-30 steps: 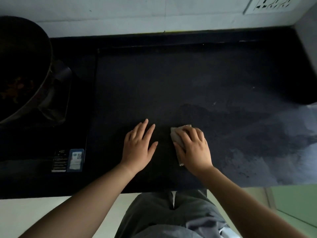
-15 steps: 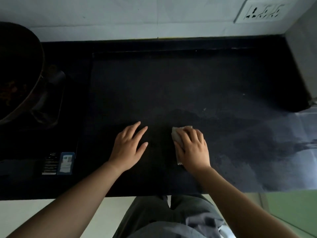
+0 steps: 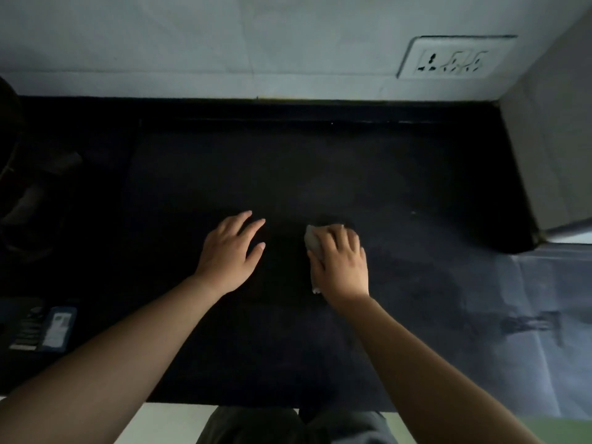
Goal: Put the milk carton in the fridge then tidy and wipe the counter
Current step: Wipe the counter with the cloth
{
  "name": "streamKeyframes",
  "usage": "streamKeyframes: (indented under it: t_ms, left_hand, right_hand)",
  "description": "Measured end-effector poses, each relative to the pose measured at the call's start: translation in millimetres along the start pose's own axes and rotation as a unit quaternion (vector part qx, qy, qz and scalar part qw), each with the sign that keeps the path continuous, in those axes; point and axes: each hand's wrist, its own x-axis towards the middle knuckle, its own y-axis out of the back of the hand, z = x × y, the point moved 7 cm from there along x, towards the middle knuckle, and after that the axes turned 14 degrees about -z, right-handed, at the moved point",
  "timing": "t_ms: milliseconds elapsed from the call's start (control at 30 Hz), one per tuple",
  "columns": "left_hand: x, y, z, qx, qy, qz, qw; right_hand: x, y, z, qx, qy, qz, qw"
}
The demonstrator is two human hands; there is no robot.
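Wiping step in hand. My right hand (image 3: 339, 261) lies palm-down over a small grey cloth (image 3: 311, 243), fingers curled across its top and pressing it flat to the black counter (image 3: 320, 174). Only the cloth's left edge and a pale corner near my wrist show; the rest is under the palm. That grip makes sense: weight from above keeps the cloth from bunching as it slides.

My left hand (image 3: 229, 254) is empty, fingers spread and flat on the counter just left of the cloth, touching nothing else. I judge it is there as a brace, taking my lean so the right arm can push freely.

The milk carton is nowhere in view, and no fridge either; I judge that part is done, though I cannot confirm it from here.

The counter's right side (image 3: 480, 283) reads greyer and streaked, probably a damp film catching light, but the exposure is dim and it could be plain reflection. The middle and back strip toward the wall (image 3: 224, 43) look dry and dark. A wall socket (image 3: 451, 59) sits up right, well clear of the surface. At far left a dark pan (image 3: 9, 129) is only partly in frame, with a small labelled sticker (image 3: 57, 325) on the stove surface near the front edge.

Next move, as I judge it: carry the cloth toward the unwiped back strip, keeping the pressure even.
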Motion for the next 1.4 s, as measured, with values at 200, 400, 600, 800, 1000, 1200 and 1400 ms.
streamKeyframes:
  t_ms: [200,400,600,800,1000,1200,1400]
  left_hand:
    - [42,-4,72,0.025,-0.050,-0.004,0.998]
    - [76,-9,114,0.023,-0.023,0.003,0.999]
    - [77,-13,114,0.030,-0.007,0.005,1.000]
    - [75,-10,116,0.035,-0.001,0.000,0.999]
    - [73,-4,115,0.016,0.003,-0.016,1.000]
    - [45,-4,85,-0.004,0.018,-0.012,1.000]
    - [0,-4,12,0.025,0.010,-0.016,1.000]
  right_hand:
    - [-57,21,81,0.027,-0.036,0.076,0.996]
    - [-1,61,145,0.043,-0.125,0.126,0.983]
    - [31,58,126,0.017,-0.087,0.064,0.994]
    - [-15,49,122,0.022,0.085,0.035,0.996]
    - [32,61,137,0.068,-0.137,0.089,0.984]
    - [8,31,70,-0.005,-0.021,0.014,1.000]
    - [-48,16,64,-0.016,0.032,0.012,0.999]
